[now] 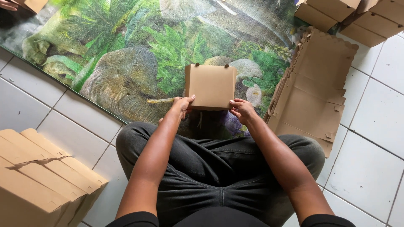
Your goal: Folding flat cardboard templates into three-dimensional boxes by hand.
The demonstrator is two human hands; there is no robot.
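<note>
A small folded brown cardboard box (211,85) is held up in front of me, above a mat printed with elephants and green plants (126,54). My left hand (182,104) grips its lower left corner. My right hand (240,108) grips its lower right corner. The box's flat side faces the camera, with two small tabs showing on its top edge. My crossed legs in dark jeans (219,168) fill the space below my arms.
A stack of flat, unfolded cardboard blanks (313,90) lies to the right on the mat's edge and the white tiled floor (370,168). Folded boxes stand at the lower left (42,180) and top right (357,17). Another person's hand (8,5) shows at the top left.
</note>
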